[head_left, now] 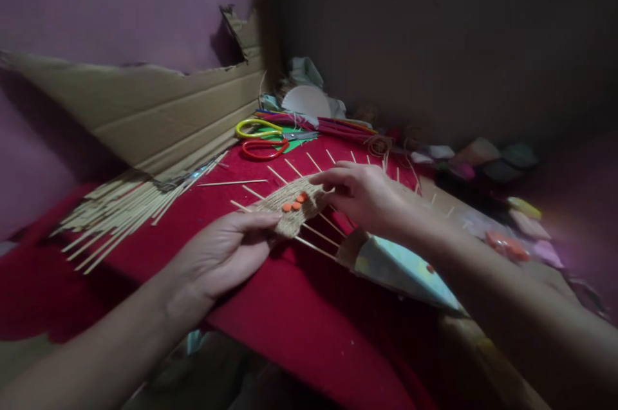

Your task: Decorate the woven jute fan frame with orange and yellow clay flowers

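A woven twine band (290, 220) with thin sticks fanning out of it lies over the red cloth. Several small orange pieces (295, 206) sit on its weave. My left hand (236, 246) pinches the band's near left end between thumb and fingers. Over the band's right part, my right hand (362, 194) has its thumb and fingertips bent together at the weave; what is between them, if anything, is too small to make out. A pale blue and yellow patterned piece (400, 268) joins the sticks' lower ends, partly hidden by my right forearm.
Scissors (263, 139) with yellow and red handles lie behind the band. A bundle of loose sticks (116, 214) is at left, before a torn cardboard sheet (159, 117) leaning on the wall. Several coloured packets (506, 246) lie at right. The red cloth (299, 333) reaches the front edge.
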